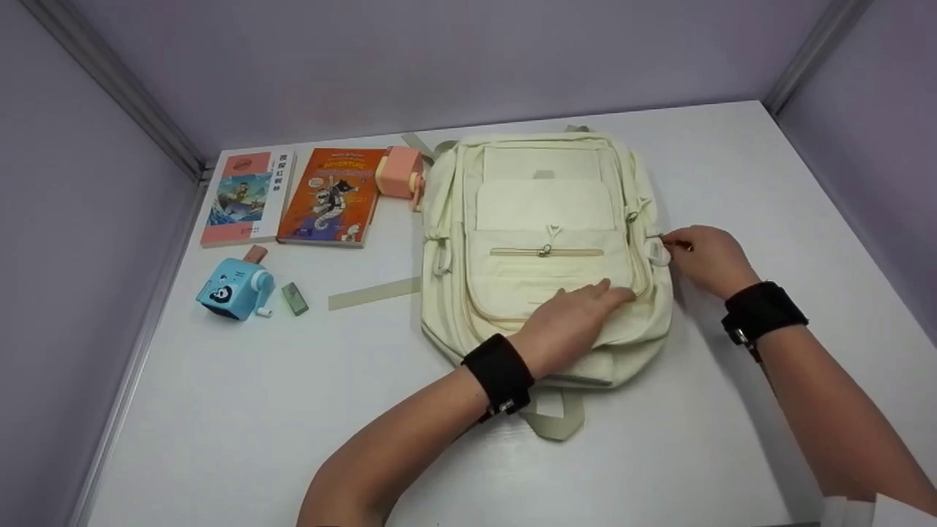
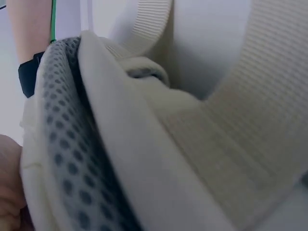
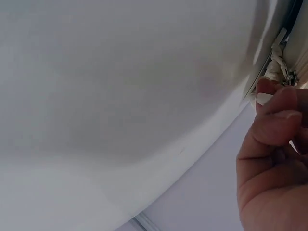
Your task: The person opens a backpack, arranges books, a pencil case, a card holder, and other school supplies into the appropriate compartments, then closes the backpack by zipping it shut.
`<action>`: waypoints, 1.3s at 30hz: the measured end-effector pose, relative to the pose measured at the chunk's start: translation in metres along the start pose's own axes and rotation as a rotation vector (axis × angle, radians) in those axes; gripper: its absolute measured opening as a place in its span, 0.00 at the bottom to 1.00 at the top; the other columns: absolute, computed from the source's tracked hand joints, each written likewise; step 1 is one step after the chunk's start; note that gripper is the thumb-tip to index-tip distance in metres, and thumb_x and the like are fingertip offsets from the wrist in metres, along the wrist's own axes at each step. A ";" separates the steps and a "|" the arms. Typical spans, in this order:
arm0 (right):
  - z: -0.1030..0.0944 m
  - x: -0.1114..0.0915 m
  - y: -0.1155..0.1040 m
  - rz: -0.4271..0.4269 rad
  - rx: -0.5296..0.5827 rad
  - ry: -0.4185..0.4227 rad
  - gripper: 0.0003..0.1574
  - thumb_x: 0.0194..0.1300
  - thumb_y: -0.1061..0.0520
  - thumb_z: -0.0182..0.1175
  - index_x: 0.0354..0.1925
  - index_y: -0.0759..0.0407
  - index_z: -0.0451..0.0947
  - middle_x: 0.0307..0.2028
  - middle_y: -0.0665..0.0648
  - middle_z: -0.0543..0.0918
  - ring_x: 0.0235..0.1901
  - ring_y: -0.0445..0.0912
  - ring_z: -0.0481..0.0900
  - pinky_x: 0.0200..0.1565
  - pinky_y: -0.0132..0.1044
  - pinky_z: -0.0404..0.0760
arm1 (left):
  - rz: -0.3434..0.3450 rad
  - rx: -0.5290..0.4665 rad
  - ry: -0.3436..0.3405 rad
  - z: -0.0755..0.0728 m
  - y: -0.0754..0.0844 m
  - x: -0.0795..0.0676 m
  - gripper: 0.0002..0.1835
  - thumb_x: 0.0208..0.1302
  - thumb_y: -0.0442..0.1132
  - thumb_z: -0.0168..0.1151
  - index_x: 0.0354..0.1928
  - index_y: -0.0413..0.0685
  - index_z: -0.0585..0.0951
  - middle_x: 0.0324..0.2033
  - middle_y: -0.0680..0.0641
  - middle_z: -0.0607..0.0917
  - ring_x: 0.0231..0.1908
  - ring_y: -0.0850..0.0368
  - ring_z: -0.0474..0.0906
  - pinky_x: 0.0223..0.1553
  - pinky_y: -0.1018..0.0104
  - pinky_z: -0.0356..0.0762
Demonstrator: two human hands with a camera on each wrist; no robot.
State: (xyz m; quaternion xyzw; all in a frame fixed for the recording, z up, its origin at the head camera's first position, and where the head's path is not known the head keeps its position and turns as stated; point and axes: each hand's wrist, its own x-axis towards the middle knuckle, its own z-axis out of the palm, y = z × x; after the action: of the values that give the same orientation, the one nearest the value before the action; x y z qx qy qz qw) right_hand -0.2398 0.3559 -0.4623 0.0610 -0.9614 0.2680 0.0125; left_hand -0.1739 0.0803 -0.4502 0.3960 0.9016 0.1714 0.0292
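Left hand [image 1: 575, 322], fingers flat and together, presses the front pocket of the cream backpack [image 1: 542, 219] lying mid-table, while right hand [image 1: 706, 258] at the bag's right edge pinches a zipper pull [image 1: 659, 238].

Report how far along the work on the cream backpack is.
Done: the backpack lies flat on the table, its front-pocket zipper looking closed. In hand: the left hand presses flat on the lower front, while the right hand pinches a zipper pull at the bag's right edge. Left: the two books and two sharpeners sit outside the bag, untouched.
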 end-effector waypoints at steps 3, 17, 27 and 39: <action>0.000 0.000 -0.002 0.010 -0.010 -0.031 0.21 0.76 0.60 0.53 0.58 0.69 0.81 0.52 0.73 0.82 0.46 0.61 0.78 0.49 0.56 0.74 | 0.015 0.035 -0.077 0.000 0.005 0.001 0.20 0.81 0.39 0.46 0.69 0.64 0.74 0.76 0.47 0.65 0.72 0.49 0.64 0.65 0.40 0.68; 0.001 -0.003 0.000 0.037 0.002 0.111 0.18 0.71 0.49 0.64 0.49 0.60 0.89 0.46 0.65 0.87 0.41 0.57 0.81 0.40 0.49 0.73 | 0.030 0.155 0.070 0.010 0.017 -0.001 0.10 0.83 0.42 0.43 0.50 0.45 0.72 0.43 0.48 0.83 0.44 0.54 0.81 0.45 0.60 0.82; -0.005 -0.013 0.000 0.036 0.028 0.112 0.16 0.70 0.53 0.63 0.47 0.62 0.90 0.43 0.64 0.89 0.40 0.56 0.82 0.41 0.46 0.74 | -0.079 -0.008 0.095 0.011 0.007 0.003 0.10 0.83 0.41 0.42 0.45 0.42 0.70 0.28 0.51 0.77 0.33 0.54 0.83 0.45 0.61 0.83; -0.016 -0.023 -0.006 0.075 0.002 -0.076 0.15 0.66 0.54 0.60 0.43 0.64 0.86 0.40 0.61 0.86 0.37 0.54 0.77 0.38 0.44 0.73 | -0.030 0.105 0.109 0.020 0.009 0.000 0.09 0.81 0.32 0.42 0.52 0.35 0.70 0.32 0.48 0.80 0.38 0.50 0.84 0.60 0.55 0.76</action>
State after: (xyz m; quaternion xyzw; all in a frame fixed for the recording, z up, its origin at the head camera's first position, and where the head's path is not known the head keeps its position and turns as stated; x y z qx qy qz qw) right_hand -0.2165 0.3610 -0.4470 0.0351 -0.9626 0.2665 -0.0344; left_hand -0.1640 0.0914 -0.4657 0.3734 0.9155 0.1448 -0.0378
